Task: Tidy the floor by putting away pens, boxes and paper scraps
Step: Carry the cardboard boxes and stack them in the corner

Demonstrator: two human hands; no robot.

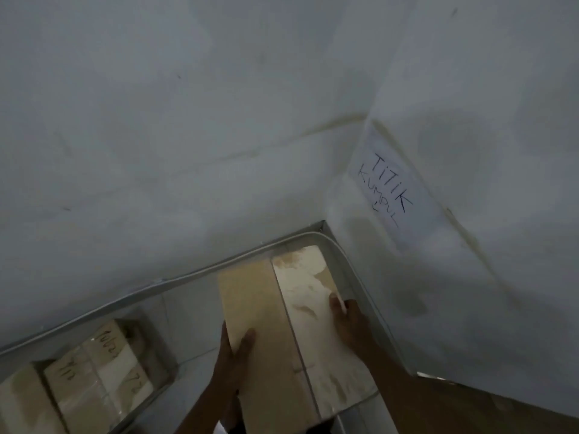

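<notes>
Cardboard, tan and long: the box (250, 308) is hanging between both hands over the far right corner of the room, its right face torn to a whitish layer.

- Left hand (235, 352) is gripping the near left edge, thumb lying on the top face, fingers going underneath.
- Right hand (351, 321) is clasping the right side, thumb on the torn face. The other fingers are hidden behind the edge.
- Both grips are sitting at the near end, so the far end is likely pulling downward. A slip there could drop it onto the pale rim (188, 274), seemingly of a clear tub, curving round the corner.
- The torn facing is looking loose and could peel further under the right thumb.
- Light is dim, so judging the gap to the wall (188, 120) is going to be hard.

Around: a paper sign (388, 189) reading "TITIK KUMPUL" is hanging on the right wall. Labelled boxes (103, 364) are lying near left, crowding that side. A brown cardboard sheet (501, 411) is lying near right, narrowing the approach.
</notes>
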